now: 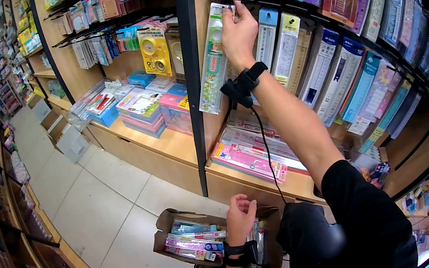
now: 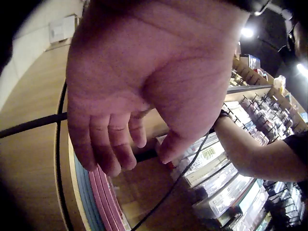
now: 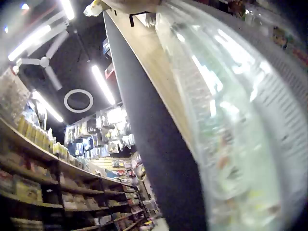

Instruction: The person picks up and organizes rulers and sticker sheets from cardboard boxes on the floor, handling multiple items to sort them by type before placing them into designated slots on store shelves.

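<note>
My right hand (image 1: 240,38) pinches the top of a clear package with a green ruler set (image 1: 213,70), up at a hook beside the dark shelf post. In the right wrist view the package (image 3: 231,125) fills the right side, its plastic shining under the lights. My left hand (image 1: 240,221) hangs over an open cardboard box (image 1: 159,241) holding several packaged stationery items (image 1: 194,242); its fingers are loosely bent and hold nothing. The left wrist view shows the same hand (image 2: 149,82) from the palm side, fingers hanging down.
Packaged rulers (image 1: 328,78) hang in rows right of my right hand. Below them, flat pink packs (image 1: 246,162) lie on a wooden ledge. A black post (image 1: 196,81) divides the shelves. Notebooks and boxes (image 1: 139,103) sit left of it. A cable hangs from my right wrist.
</note>
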`<state>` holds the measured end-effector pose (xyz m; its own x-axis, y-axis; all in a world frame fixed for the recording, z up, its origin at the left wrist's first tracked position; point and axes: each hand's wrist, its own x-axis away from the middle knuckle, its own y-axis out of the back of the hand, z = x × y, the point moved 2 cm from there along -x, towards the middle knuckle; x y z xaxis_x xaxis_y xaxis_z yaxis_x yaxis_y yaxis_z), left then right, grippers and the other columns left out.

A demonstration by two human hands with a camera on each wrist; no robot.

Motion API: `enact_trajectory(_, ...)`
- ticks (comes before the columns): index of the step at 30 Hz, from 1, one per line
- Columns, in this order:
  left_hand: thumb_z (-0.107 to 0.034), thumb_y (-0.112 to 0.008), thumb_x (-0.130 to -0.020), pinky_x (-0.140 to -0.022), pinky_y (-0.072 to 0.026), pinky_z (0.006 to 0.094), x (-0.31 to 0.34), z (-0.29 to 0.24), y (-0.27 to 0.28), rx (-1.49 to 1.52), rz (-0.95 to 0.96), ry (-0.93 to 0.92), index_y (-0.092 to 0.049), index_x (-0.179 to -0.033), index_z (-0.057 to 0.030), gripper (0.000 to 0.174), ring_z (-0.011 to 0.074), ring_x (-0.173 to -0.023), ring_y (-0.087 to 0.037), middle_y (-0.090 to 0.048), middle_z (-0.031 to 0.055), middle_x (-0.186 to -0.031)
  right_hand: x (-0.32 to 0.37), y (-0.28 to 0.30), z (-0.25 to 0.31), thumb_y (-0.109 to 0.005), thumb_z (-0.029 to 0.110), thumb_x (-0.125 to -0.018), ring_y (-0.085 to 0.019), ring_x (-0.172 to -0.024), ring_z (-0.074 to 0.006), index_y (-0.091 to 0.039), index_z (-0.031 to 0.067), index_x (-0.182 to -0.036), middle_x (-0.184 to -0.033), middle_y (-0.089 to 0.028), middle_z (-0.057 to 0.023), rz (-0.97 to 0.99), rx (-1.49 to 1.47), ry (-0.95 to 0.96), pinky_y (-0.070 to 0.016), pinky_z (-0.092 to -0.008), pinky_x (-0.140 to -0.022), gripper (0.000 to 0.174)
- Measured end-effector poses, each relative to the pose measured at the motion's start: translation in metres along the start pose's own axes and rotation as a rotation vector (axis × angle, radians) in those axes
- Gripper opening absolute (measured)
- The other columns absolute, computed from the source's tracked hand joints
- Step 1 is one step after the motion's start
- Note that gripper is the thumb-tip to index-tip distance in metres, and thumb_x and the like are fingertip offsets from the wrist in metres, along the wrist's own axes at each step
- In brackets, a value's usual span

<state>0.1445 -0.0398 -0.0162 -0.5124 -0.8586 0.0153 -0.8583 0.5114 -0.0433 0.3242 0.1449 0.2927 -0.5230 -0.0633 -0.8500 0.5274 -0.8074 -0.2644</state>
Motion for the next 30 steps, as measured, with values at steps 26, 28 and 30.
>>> enact_trajectory(26,-0.019,-0.065,-0.082,-0.063,-0.0484,0.0290,-0.001,0.016,-0.003,-0.077,0.040,-0.033,-0.052,-0.091,-0.0005,0.025,0.0174,-0.067,-0.059,-0.061,0.0091,-0.075,-0.009,0.011,-0.005,-0.053,0.013,-0.087,-0.063,-0.076,-0.0352,-0.064,0.0026,-0.101,-0.087,-0.064,-0.0197,0.106,0.327,0.336,-0.0504,-0.0380,-0.068,0.020)
enact_trajectory(28,-0.019,-0.066,-0.082,-0.063,-0.0485,0.0294,0.000,0.011,-0.003,-0.127,0.044,0.011,-0.052,-0.090,-0.0007,0.024,0.0180,-0.067,-0.059,-0.061,0.0092,-0.075,-0.009,0.013,-0.004,-0.053,0.013,-0.088,-0.063,-0.076,-0.0356,-0.064,0.0019,-0.102,-0.086,-0.064,-0.0207,0.083,0.349,0.310,-0.0503,-0.0384,-0.068,0.021)
enact_trajectory(30,-0.019,-0.065,-0.082,-0.063,-0.0472,0.0275,0.000,0.012,-0.004,-0.120,0.052,0.016,-0.052,-0.090,-0.0006,0.024,0.0150,-0.067,-0.057,-0.059,0.0069,-0.075,-0.009,0.014,-0.001,-0.054,0.013,-0.088,-0.063,-0.074,-0.0354,-0.063,0.0011,-0.102,-0.083,-0.064,-0.0219,0.146,0.383,0.299,-0.0503,-0.0390,-0.067,0.022)
